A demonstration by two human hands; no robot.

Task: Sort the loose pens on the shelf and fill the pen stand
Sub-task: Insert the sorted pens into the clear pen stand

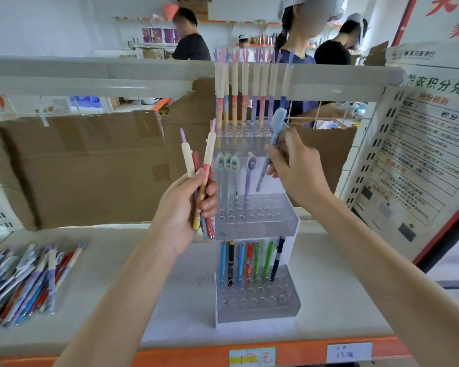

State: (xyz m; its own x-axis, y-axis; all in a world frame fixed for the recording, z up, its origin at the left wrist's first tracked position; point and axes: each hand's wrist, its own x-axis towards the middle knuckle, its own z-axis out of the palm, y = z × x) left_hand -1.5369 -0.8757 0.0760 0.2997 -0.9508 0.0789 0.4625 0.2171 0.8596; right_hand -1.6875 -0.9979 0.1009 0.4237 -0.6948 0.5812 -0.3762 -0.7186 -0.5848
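Shop shelf (pixel 143 260): right hand (pixel 294 168) pinches a blue pen (pixel 272 144) over the pen stand (pixel 257 223); left hand (pixel 186 205) grips spare pens (pixel 199 181), which may slip.

**Shelf board and what sits on it**

I see a pale grey shelf (pixel 112 274) with an orange front edge (pixel 186 357) carrying two paper price labels (pixel 252 357). On the left of the board lies a loose heap of pens (pixel 29 282), mostly blue, purple, red and white, overlapping each other and angled toward the back. Near the middle stands a clear tiered pen stand (pixel 257 305), its base resting directly on the board, well apart from the heap. Brown cardboard (pixel 90 168) stands along the back of the shelf.
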